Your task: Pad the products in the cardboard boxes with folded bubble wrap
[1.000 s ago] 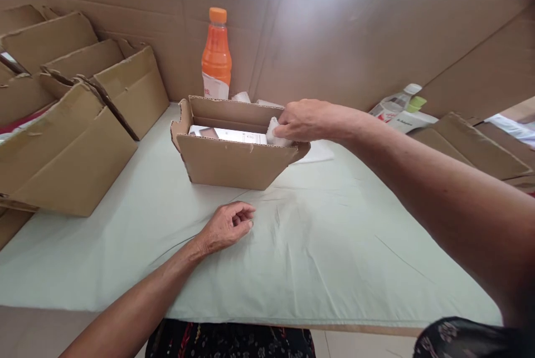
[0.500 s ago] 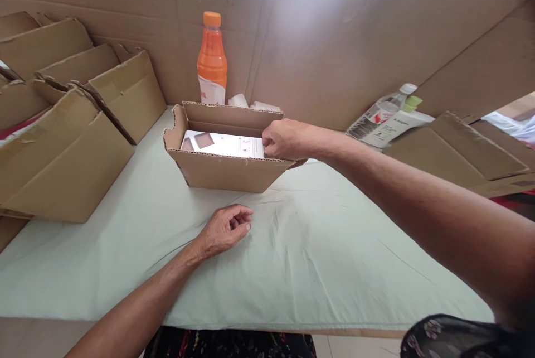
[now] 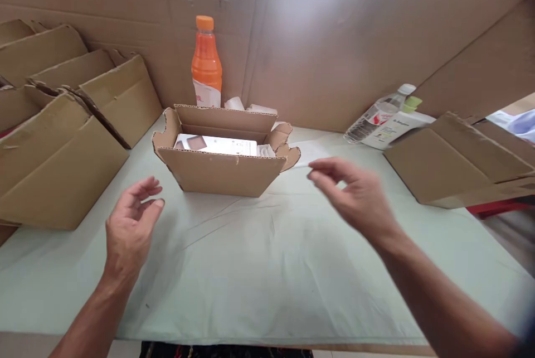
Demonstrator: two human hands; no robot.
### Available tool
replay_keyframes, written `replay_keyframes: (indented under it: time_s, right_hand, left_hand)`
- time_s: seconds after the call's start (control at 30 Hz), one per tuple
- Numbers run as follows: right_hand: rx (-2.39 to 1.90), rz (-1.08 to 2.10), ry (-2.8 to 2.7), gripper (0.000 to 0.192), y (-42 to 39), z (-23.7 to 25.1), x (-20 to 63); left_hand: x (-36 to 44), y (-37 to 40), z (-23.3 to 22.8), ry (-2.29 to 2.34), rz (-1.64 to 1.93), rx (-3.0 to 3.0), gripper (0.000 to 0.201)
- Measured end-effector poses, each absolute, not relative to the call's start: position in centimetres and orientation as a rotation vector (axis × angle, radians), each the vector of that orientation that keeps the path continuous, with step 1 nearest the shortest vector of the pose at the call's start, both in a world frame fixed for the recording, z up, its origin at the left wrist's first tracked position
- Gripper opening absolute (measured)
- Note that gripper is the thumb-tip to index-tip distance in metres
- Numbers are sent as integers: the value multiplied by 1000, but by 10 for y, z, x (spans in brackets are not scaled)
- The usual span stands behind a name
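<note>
A desk (image 3: 259,291) covered in pale green cloth holds an open cardboard box (image 3: 221,174) near its middle, an orange bottle (image 3: 206,62) behind, stacked-up cartons (image 3: 62,165) at left; at right, a clear bottle (image 3: 371,115), white tube (image 3: 390,130) and tan box (image 3: 438,163).

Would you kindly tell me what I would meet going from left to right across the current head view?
Large cardboard box at the left edge, left hand, open cardboard box, right hand, cardboard box at the right.
</note>
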State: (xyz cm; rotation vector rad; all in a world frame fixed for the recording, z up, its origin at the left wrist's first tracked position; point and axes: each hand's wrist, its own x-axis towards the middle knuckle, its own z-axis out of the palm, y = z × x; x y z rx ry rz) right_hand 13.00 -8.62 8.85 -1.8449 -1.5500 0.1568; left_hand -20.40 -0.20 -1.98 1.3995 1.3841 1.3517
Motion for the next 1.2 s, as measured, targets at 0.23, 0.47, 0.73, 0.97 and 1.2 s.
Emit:
replay_keyframes:
  time_s: [0.23, 0.47, 0.73, 0.97, 1.2]
  right_hand:
    - [-1851, 491, -1624, 37, -51, 22, 102]
    - [-1955, 251, -1308, 30, -147, 9, 137]
    - [-1629, 616, -1343, 38, -165, -14, 132]
    - [-1472, 660, -1280, 48, -148, -24, 121]
    - [-1478, 676, -1263, 39, -149, -18, 114]
  left_hand:
    - [-160, 42, -20, 1224, 1229, 1453, 51]
    - [-135, -57, -18, 1137, 945, 1584, 43]
    - [-216, -139, -51, 1383, 870, 1814, 36]
    - [-210, -150, -70, 1489, 928, 1655, 56]
    - [-203, -153, -72, 1470, 980, 1530, 47]
